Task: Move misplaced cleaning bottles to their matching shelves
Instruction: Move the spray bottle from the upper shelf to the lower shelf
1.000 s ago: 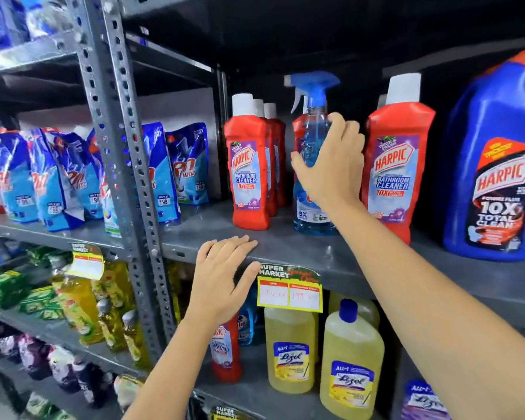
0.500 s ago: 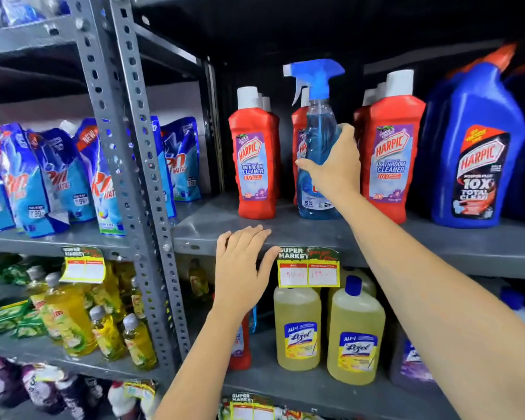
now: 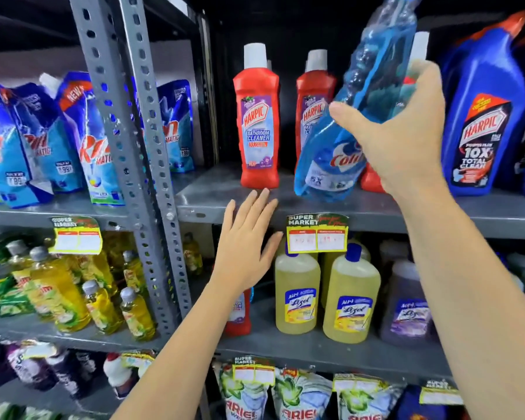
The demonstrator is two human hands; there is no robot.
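Note:
My right hand grips a clear blue Colin spray bottle, lifted off the grey metal shelf and tilted, its top leaning right and out of view at the frame's upper edge. Red Harpic bathroom cleaner bottles stand on that shelf to its left and behind it. My left hand is flat and open against the shelf's front edge, fingers spread, holding nothing. A red bottle stands partly hidden behind my left wrist on the shelf below.
Big blue Harpic bottles stand at the right. Yellow Lizol bottles and a purple one fill the lower shelf. A perforated steel upright divides the bays; detergent pouches and yellow dish-liquid bottles sit left.
My right hand has lifted the spray bottle off the shelf and tilted it towards me. The view has moved closer. My left hand stays at the shelf edge.

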